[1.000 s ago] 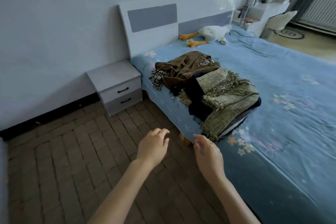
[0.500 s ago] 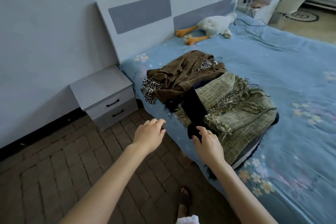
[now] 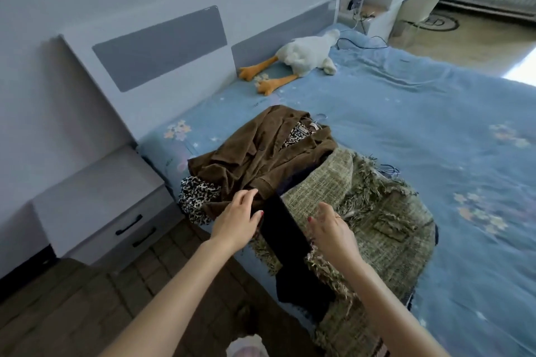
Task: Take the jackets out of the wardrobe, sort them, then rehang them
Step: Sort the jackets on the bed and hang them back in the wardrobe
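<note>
We see the jackets already out of the wardrobe and lying in one heap on the bed (image 3: 406, 130), near its edge, so we judge that the sorting step is in hand and the rehanging is not yet begun. The brown jacket (image 3: 261, 153) lies on top at the headboard side, with a leopard-print garment (image 3: 197, 197) showing under it and at its collar. Beside it, toward the foot of the bed, the green tweed jacket (image 3: 377, 220) with fringed edges spreads wide, and a dark garment (image 3: 287, 238) runs between the two and hangs over the bed edge. Our left hand (image 3: 236, 224) is over the lower hem of the brown jacket, fingers nearly straight and relaxed; it seems to touch the cloth, but it grips nothing that we can see. Our right hand (image 3: 330, 229) is over the fringe of the green tweed jacket, fingers spread and loosely bent, also holding nothing. A thin hanger hook (image 3: 319, 117) shows at the collar of the brown jacket, so at least this one seems to keep its hanger. For the next move we think the hands must close on one garment only, most likely the top one, and lift it free without dragging its neighbours off the bed. A plush goose (image 3: 304, 55) lies by the headboard, well apart from the heap.
</note>
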